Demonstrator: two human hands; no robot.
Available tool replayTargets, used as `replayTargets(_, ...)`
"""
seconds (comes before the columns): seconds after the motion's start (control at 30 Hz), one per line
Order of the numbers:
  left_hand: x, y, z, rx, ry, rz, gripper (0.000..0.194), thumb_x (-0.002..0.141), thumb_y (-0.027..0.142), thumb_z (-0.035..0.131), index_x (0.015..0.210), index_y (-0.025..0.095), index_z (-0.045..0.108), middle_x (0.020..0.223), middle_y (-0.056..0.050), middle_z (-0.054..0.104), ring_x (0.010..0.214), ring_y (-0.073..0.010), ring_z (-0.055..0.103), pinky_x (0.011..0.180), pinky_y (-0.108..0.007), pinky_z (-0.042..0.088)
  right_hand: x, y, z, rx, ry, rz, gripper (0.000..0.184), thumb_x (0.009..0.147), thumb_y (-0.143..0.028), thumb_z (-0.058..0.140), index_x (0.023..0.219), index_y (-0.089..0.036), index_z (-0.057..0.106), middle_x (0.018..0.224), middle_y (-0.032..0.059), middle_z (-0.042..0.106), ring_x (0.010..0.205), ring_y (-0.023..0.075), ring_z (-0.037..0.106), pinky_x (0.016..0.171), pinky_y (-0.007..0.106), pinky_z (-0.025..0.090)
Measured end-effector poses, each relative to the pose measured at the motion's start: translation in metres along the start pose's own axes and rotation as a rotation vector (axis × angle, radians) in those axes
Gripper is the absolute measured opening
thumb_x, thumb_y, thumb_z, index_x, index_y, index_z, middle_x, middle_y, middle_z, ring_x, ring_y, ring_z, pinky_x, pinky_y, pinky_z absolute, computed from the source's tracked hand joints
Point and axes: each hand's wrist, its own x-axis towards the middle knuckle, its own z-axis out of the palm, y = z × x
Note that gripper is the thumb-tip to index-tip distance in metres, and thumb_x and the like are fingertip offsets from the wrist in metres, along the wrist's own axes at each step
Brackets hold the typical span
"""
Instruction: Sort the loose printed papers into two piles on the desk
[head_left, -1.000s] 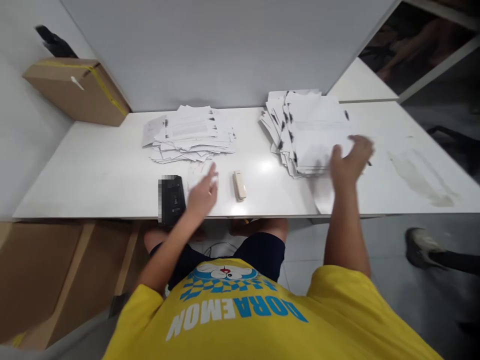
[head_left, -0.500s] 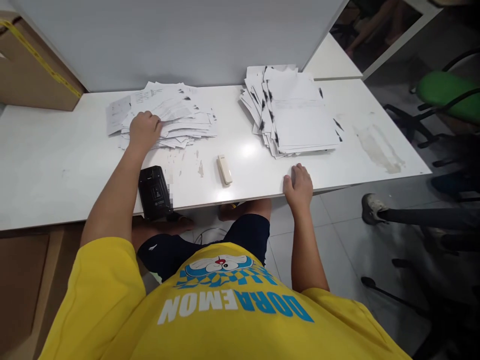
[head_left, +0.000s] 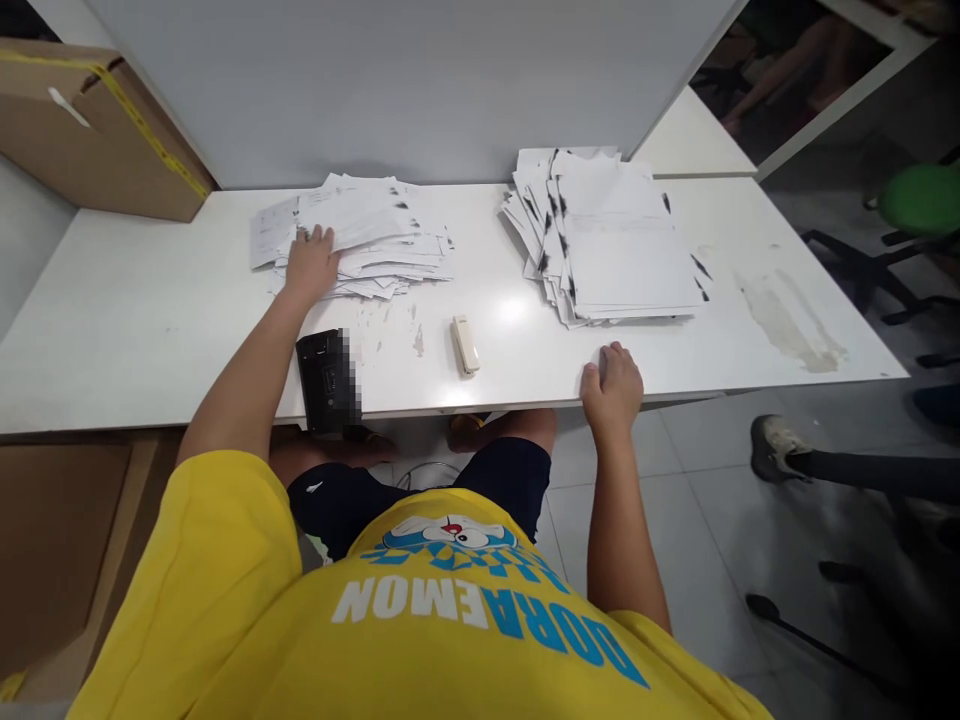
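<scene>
My left hand (head_left: 313, 265) lies on the near left part of a loose stack of white papers (head_left: 375, 225), its fingers slightly apart on the top sheets. My right hand (head_left: 613, 388) rests on the front edge of the white table (head_left: 187, 350), fingers stretched forward and thumb apart, holding nothing. Beyond it is a second, thicker stack of papers (head_left: 630, 240) with black marks along its sides. Between the hands lies a cream stapler (head_left: 465, 345). A black device (head_left: 319, 385), partly blurred out, sits at the table edge below my left forearm.
A cardboard box (head_left: 112, 150) with yellow tape stands at the back left. A grey partition (head_left: 420, 90) rises behind the papers. Stains mark the table's right end (head_left: 799, 325). At the right are another person's shoe (head_left: 776, 448) and a green chair (head_left: 922, 205).
The camera view has shifted, so the table and papers appear farther right. My left hand's fingers look straighter on the papers; my right hand stays at the table edge.
</scene>
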Motion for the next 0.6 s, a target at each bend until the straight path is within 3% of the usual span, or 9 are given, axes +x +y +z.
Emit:
replayTargets(0.23, -0.017, 0.009, -0.008, 0.019, -0.087, 0.201, 0.064, 0.102, 0.044, 0.031, 0.158, 0.012, 0.031, 0.166, -0.014, 0.026, 0.155, -0.0352, 0.017, 0.124, -0.052, 0.017, -0.002, 0.001, 0.004, -0.014, 0.032, -0.023, 0.048, 0.089, -0.034, 0.043, 0.129, -0.012, 0.059, 0.142, 0.0219, 0.057, 0.137, 0.0348, 0.049, 0.111, 0.059, 0.039)
replayTargets(0.33, -0.024, 0.013, -0.011, 0.039, -0.086, 0.184, 0.067, 0.100, 0.041, 0.039, 0.159, 0.012, 0.028, 0.165, -0.014, 0.029, 0.155, -0.0334, 0.021, 0.122, -0.049, 0.025, -0.003, 0.000, 0.006, -0.009, 0.062, -0.039, 0.048, 0.089, -0.035, 0.043, 0.126, -0.011, 0.060, 0.140, 0.0227, 0.059, 0.136, 0.0351, 0.051, 0.111, 0.058, 0.040)
replayTargets(0.43, -0.030, 0.016, -0.014, 0.083, -0.061, 0.180, 0.063, 0.097, 0.034, 0.045, 0.155, 0.012, 0.036, 0.160, -0.014, 0.040, 0.150, -0.0310, 0.033, 0.120, -0.046, 0.033, -0.003, -0.001, 0.007, 0.007, 0.072, -0.057, 0.047, 0.090, -0.035, 0.043, 0.126, -0.011, 0.060, 0.139, 0.0227, 0.059, 0.134, 0.0352, 0.052, 0.110, 0.058, 0.041)
replayTargets(0.6, -0.036, 0.014, -0.021, 0.189, -0.055, 0.228, 0.064, 0.090, 0.007, 0.043, 0.154, 0.010, 0.037, 0.154, -0.019, 0.047, 0.141, -0.0298, 0.047, 0.110, -0.045, 0.046, -0.004, -0.002, 0.008, 0.019, 0.092, -0.071, 0.046, 0.090, -0.035, 0.042, 0.125, -0.012, 0.061, 0.137, 0.0221, 0.060, 0.132, 0.0350, 0.053, 0.109, 0.057, 0.042)
